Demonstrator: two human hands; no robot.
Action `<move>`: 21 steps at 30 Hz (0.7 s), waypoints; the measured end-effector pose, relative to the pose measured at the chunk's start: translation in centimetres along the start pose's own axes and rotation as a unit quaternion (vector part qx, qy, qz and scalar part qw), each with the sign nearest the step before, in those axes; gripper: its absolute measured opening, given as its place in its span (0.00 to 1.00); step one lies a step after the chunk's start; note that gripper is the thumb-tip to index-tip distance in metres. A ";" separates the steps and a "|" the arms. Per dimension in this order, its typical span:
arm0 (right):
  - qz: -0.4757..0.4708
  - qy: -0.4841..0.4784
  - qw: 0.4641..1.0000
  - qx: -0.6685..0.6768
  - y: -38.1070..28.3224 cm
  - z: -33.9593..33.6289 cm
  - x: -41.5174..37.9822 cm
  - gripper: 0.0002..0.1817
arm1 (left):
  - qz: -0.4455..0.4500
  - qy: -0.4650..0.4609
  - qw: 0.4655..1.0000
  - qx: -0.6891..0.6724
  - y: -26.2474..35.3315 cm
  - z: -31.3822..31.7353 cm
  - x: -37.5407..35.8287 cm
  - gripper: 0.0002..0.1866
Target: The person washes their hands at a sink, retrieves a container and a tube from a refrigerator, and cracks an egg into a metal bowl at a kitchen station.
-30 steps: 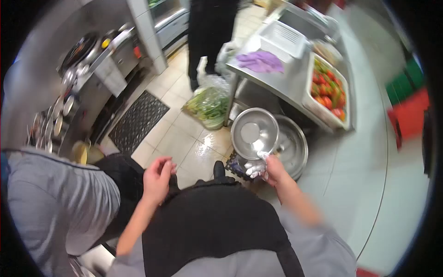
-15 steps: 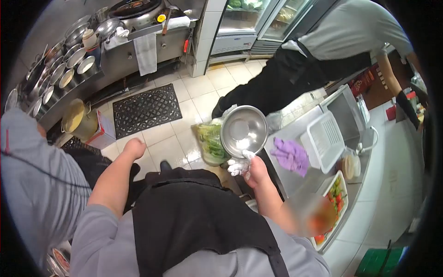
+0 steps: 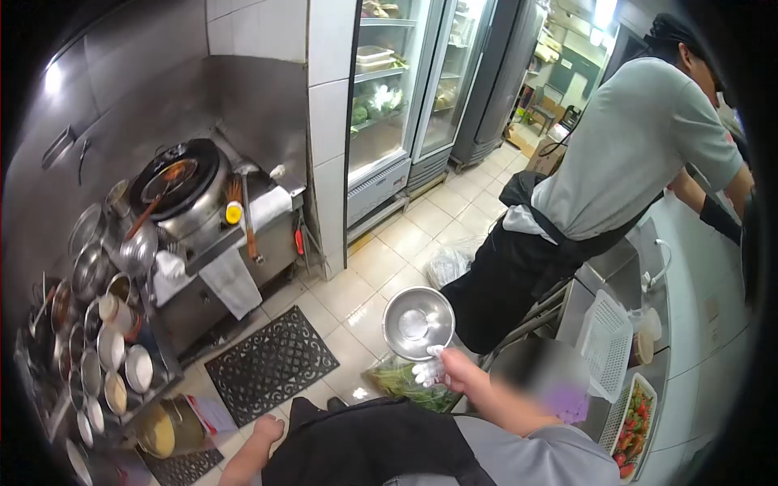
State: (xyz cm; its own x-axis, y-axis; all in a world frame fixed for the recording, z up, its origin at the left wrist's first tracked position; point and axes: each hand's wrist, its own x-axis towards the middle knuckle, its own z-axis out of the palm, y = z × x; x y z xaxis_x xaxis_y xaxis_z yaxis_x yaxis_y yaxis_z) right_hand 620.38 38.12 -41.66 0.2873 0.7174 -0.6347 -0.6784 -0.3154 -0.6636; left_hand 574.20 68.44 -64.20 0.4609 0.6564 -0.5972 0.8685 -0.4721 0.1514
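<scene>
My right hand (image 3: 459,371) grips a shiny round steel bowl (image 3: 417,322) by its near rim. The bowl's open side faces up toward me. A crumpled white glove-like cloth (image 3: 428,373) is bunched at the same fingers. Below the bowl, on the floor, lies a clear plastic bag of leafy greens (image 3: 412,385). Low in front of my apron hangs my left hand (image 3: 268,429), its fingers curled in and nothing showing in them. Beside it is the black patterned floor mat (image 3: 273,364).
A co-worker (image 3: 624,154) leans over the right counter. A white basket (image 3: 608,344), purple cloth (image 3: 567,402) and tray of red and green vegetables (image 3: 632,429) line the sink side. At left stand a wok (image 3: 182,182), several steel pots and a large pot (image 3: 162,433).
My view has lifted and turned, showing more of the wok and fridges. The bowl stays in my right hand. The person at my left is out of view; the one ahead stands more upright.
</scene>
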 end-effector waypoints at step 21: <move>-0.049 0.050 0.987 0.146 -33.4 -7.8 41.4 0.23 | 0.193 0.064 0.884 -0.420 39.9 -45.5 18.8 0.19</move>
State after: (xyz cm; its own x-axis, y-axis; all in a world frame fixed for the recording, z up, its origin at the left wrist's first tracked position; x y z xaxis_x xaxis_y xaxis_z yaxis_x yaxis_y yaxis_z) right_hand 660.16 73.54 -48.86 0.4165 0.6666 -0.6181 -0.8059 -0.0440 -0.5905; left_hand 625.78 88.72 -33.56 0.7230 0.6279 -0.2881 0.4462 -0.1060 0.8886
